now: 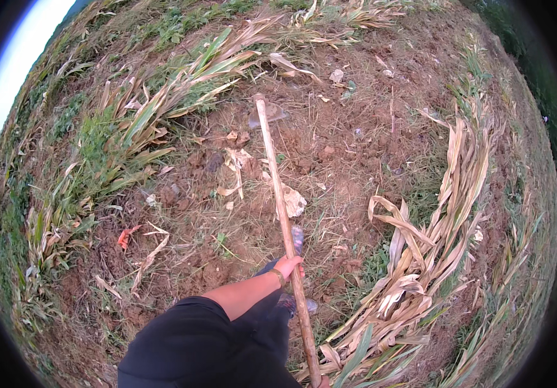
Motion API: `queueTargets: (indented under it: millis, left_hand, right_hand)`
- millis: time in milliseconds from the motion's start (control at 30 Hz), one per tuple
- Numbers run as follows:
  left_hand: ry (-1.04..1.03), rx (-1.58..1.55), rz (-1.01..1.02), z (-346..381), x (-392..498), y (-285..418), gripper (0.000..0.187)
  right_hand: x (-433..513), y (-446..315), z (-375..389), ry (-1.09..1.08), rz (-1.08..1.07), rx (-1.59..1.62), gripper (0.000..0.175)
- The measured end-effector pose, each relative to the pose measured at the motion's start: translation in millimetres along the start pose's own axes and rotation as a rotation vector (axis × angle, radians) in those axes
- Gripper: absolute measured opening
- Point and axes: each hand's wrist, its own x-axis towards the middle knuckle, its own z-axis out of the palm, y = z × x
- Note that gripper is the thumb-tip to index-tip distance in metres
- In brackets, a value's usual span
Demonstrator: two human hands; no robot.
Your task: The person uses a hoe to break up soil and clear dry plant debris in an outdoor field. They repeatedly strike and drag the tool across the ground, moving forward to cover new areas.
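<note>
A hoe with a long wooden handle (273,169) slants across the middle of the head view. Its metal blade (270,113) rests at the soil surface beyond my feet, partly hidden by the handle. My left hand (289,267), with a band at the wrist, is closed around the handle about two thirds of the way down. Only a small part of my right hand (325,382) shows at the bottom edge, against the handle's lower end; its fingers are mostly hidden. Pale clods or stones, such as one beside the handle (295,202), lie on the ground.
Dry corn stalks and leaves lie in a heap (434,242) on the right and a row (162,106) on the upper left. My patterned shoes (298,236) stand near the handle. A red scrap (125,236) lies left. Weeds and straw cover much of the reddish soil.
</note>
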Motion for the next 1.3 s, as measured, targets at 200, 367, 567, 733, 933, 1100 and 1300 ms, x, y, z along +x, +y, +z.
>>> queueTargets:
  millis: [200,367,567,733,933,1100,1300]
  left_hand:
    - [0.036,-0.061,0.011,-19.7,24.4,75.8,0.015]
    - [0.056,0.081,-0.034,1.0,42.9,119.0,0.013]
    - [0.014,0.021,-0.010,36.4,40.4,146.9,0.013]
    - [0.012,-0.120,-0.060,52.7,39.3,152.9,0.017]
    - [-0.027,-0.024,-0.014,88.2,62.4,163.8,0.008]
    - [0.061,-0.118,-0.106,98.8,77.8,176.7,0.009]
    - [0.188,-0.100,-0.167,52.6,113.3,207.6,0.009]
  right_hand:
    - [6.0,-71.1,-36.9,0.034,-0.002,-0.082,0.044]
    - [-6.7,-112.0,-78.2,0.067,0.002,-0.168,0.043]
    - [-9.9,-137.9,-131.3,0.099,0.001,-0.267,0.042]
    - [3.2,-153.1,-159.3,0.062,-0.051,-0.353,0.041]
    - [34.3,-170.6,-168.6,0.030,-0.126,-0.422,0.040]
    - [54.1,-193.5,-170.1,0.029,-0.158,-0.395,0.039]
    - [68.9,-235.5,-164.4,0.041,-0.118,-0.291,0.038]
